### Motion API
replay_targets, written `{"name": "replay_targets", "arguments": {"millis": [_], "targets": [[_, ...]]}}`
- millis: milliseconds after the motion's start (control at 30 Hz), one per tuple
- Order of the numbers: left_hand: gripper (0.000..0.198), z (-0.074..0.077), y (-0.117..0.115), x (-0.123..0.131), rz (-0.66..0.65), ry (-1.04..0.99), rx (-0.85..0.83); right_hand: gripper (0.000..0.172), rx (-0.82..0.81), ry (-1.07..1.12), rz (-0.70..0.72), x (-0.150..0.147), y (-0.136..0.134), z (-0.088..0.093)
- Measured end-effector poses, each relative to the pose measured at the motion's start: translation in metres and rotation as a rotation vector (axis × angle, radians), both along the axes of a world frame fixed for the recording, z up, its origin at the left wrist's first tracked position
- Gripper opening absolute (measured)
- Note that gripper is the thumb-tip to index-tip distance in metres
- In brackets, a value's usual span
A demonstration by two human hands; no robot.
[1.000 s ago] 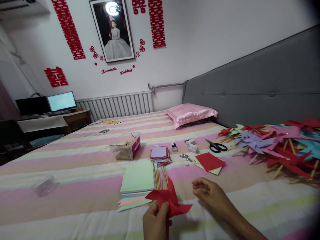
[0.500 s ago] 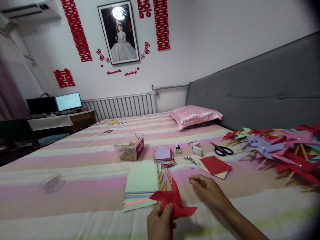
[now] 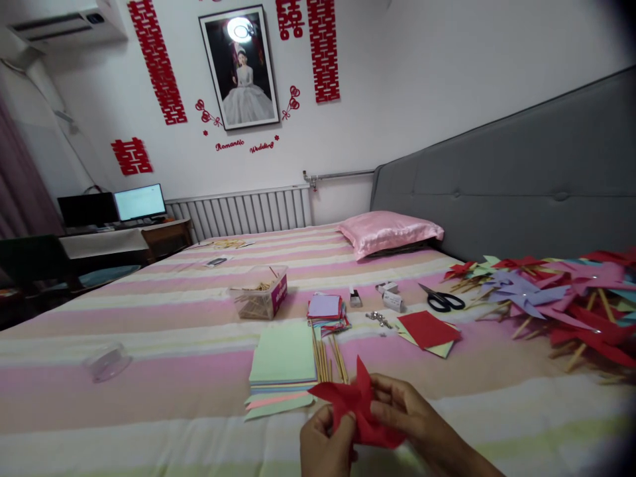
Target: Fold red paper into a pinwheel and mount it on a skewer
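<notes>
Between my hands, over the near edge of the bed, is a red paper pinwheel with folded, pointed blades. My left hand pinches it near the centre, thumb on top. At its right side my right hand has closed its fingers on a blade. Just beyond lie several thin wooden sticks, beside a stack of pale green paper sheets with other colours underneath. A small heap of metal pins sits farther back. Red and yellow squares of paper lie to the right of it.
Black-handled scissors and small white boxes lie farther back. A clear box of sticks stands left of a small coloured paper stack. Finished pinwheels are piled at right. A clear lid lies left.
My right hand has moved left and down from open space onto the pinwheel's right side, closing on a blade. My left hand still pinches the centre and has shifted slightly right.
</notes>
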State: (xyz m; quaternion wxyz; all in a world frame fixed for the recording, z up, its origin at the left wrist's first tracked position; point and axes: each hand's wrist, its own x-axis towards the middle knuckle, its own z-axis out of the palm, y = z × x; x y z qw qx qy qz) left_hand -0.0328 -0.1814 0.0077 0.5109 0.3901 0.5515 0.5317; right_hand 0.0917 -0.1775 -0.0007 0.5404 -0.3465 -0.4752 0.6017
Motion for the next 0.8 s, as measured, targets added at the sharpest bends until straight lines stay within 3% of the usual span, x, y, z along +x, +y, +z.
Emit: {"name": "replay_targets", "arguments": {"millis": [67,233,367,600,800], "targets": [[0.016,-0.001,-0.001,0.004,-0.016,0.021,0.017,0.046,0.021,0.055,0.042,-0.002,-0.002,0.001],[0.017,-0.006,0.000,0.008,-0.029,0.063,0.043,0.046,0.010,-0.028,-0.007,0.004,-0.001,-0.009],[0.017,-0.007,0.002,0.004,-0.006,0.075,0.047,0.060,0.081,-0.351,-0.132,0.022,0.015,-0.016],[0.018,-0.005,0.008,-0.007,0.048,0.071,0.031,0.027,0.045,-0.941,-0.512,0.071,0.083,-0.023],[0.015,-0.009,0.011,-0.008,0.074,0.032,0.028,0.022,0.016,-1.325,-0.451,0.064,0.116,-0.045]]}}
